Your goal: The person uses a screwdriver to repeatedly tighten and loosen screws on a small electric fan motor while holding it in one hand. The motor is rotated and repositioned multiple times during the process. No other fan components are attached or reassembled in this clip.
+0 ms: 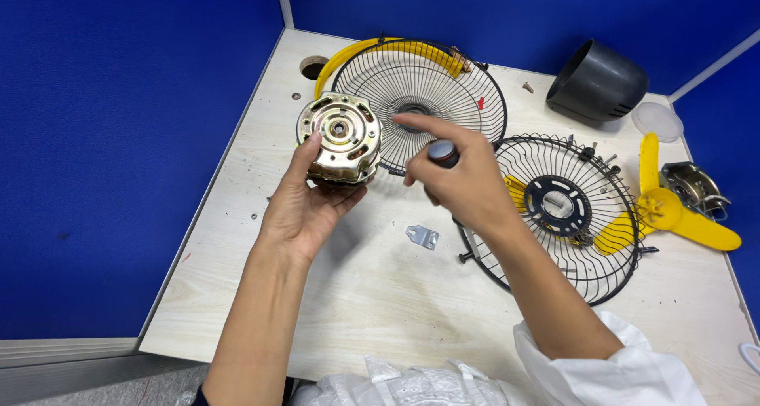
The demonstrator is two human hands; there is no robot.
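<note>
My left hand [305,204] holds a round brass-coloured fan motor [340,138] up off the table, its flat face turned toward me. My right hand [463,180] is beside it, index finger stretched toward the motor, fingers closed around a dark screwdriver handle [442,153] with a grey cap. The tool's shaft is hidden by the hand.
On the pale wooden table [380,295] lie a black wire fan guard with a yellow rim [423,81], a second guard [566,216], a yellow fan blade [673,212], a dark grey motor cover [598,81], a small metal bracket [423,236], a metal part [697,188] and loose screws. Blue partition walls surround the table.
</note>
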